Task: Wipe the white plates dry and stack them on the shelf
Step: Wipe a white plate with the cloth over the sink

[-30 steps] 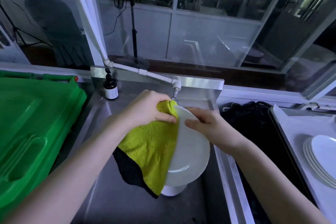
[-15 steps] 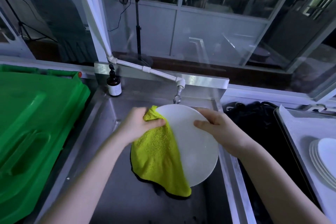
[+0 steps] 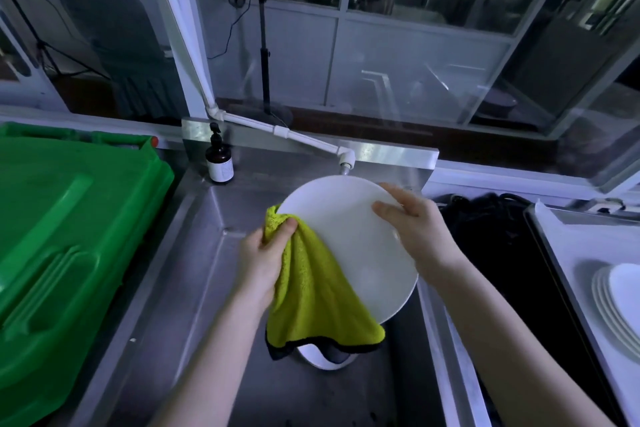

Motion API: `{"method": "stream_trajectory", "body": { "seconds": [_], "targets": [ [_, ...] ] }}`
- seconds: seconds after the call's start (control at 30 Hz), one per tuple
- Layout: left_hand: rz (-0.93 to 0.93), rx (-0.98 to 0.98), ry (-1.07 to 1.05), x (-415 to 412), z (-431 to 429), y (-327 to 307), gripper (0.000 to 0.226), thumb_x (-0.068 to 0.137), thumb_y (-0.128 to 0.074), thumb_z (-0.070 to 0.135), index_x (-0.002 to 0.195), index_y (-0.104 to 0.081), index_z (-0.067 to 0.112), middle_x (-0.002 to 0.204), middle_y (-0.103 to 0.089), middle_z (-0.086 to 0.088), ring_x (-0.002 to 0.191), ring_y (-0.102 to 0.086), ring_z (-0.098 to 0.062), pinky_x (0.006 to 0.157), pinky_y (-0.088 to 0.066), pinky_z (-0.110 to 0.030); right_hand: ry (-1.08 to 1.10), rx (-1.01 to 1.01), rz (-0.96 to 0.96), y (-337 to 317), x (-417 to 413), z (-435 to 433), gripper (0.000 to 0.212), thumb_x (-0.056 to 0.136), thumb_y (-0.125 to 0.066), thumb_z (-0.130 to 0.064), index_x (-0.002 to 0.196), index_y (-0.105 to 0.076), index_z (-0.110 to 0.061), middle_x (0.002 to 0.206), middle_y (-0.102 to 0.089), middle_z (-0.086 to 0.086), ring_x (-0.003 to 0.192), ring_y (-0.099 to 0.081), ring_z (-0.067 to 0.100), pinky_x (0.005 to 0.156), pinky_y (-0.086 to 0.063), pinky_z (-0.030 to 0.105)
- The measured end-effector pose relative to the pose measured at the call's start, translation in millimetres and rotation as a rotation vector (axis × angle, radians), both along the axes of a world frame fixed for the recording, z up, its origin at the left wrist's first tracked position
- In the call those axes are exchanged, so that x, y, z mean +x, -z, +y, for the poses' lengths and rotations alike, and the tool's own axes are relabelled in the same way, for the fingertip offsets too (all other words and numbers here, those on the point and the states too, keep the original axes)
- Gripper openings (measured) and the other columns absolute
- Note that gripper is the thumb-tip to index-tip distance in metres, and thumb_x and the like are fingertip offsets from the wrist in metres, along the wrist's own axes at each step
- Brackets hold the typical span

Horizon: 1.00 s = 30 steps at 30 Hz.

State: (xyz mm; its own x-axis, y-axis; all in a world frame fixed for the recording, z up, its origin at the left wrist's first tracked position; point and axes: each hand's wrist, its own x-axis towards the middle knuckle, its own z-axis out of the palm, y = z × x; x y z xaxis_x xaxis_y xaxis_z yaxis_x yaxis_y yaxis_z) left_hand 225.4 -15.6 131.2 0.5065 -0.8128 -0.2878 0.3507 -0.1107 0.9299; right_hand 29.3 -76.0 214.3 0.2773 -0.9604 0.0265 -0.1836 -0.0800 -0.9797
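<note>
Held over the stainless steel sink (image 3: 194, 253), tilted, face toward the camera: a round white plate (image 3: 346, 239). Right hand (image 3: 419, 229) clamped on its right rim, thumb across the front face, fingers wrapped behind the edge; grip pressed tight on the plate. Left hand (image 3: 263, 260) at the plate's left rim, grip bunched closed around a yellow-green microfibre cloth (image 3: 311, 295), thumb pinching the fold against the rim. Cloth draped down over the lower left part of the plate, its black-edged hem hanging below the plate's bottom edge. Beneath the hem, partly hidden, a white rounded object (image 3: 325, 359) resting on the sink floor; cannot tell what kind.

Just behind the plate's top edge, the outlet of a white pipe tap (image 3: 346, 161), fed by a slanted white pipe running down from the upper left. On the sink's back left corner, upright, a dark pump bottle (image 3: 219, 163) with a pale label. Left of the sink, touching its edge, a large green plastic lid (image 3: 62, 246).

Far right, on a white tray-like table surface (image 3: 588, 246), a stack of white plates (image 3: 620, 302), cut off by the frame edge, well apart from the held plate. Between sink and that table, a dark recess with black cables (image 3: 491, 218). Behind, glass panels and a tripod stand (image 3: 263, 45).
</note>
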Motion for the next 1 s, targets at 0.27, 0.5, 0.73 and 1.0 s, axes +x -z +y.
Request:
{"method": "stream_trajectory", "body": {
  "seconds": [0.27,0.5,0.73,1.0],
  "targets": [
    [0.184,0.112,-0.162,-17,2,5,0.021,0.081,-0.077,0.034,0.084,-0.070,0.014,0.087,-0.075,-0.010,0.086,-0.071,-0.026,0.081,-0.058,-0.042,0.305,0.226,-0.296,41,2,27,0.020,0.083,-0.062,-0.018,0.096,-0.071,-0.031,0.106,-0.068,0.011,0.092,-0.062,0.024,0.075,-0.046,0.034],
    [-0.517,-0.105,0.186,16,-3,-38,0.016,0.071,-0.084,0.038,0.064,-0.071,0.034,0.052,-0.059,0.016,0.047,-0.047,0.005,0.047,-0.038,-0.013,-0.032,-0.107,0.171,-7,-15,1,0.011,0.091,-0.070,-0.027,0.095,-0.067,-0.017,0.076,-0.072,0.004,0.067,-0.063,0.008,0.060,-0.047,0.018],
    [-0.762,-0.200,0.436,7,-9,-51,0.025,0.073,-0.082,0.038,0.077,-0.073,0.015,0.060,-0.062,0.007,0.054,-0.049,-0.002,0.054,-0.039,-0.024,-0.202,-0.471,0.535,-5,4,12,0.036,0.097,-0.061,-0.033,0.076,-0.054,-0.005,0.066,-0.053,0.020,0.062,-0.047,0.027,0.059,-0.035,0.034],
    [-0.270,-0.034,0.128,8,8,-24,0.023,0.078,-0.080,0.031,0.067,-0.067,0.016,0.064,-0.069,0.005,0.061,-0.061,-0.012,0.066,-0.050,-0.031,0.151,-0.218,0.291,12,-10,9,0.052,0.098,-0.059,-0.035,0.073,-0.044,0.008,0.062,-0.035,0.002,0.056,-0.031,0.010,0.054,-0.024,0.032]
  ]
}}
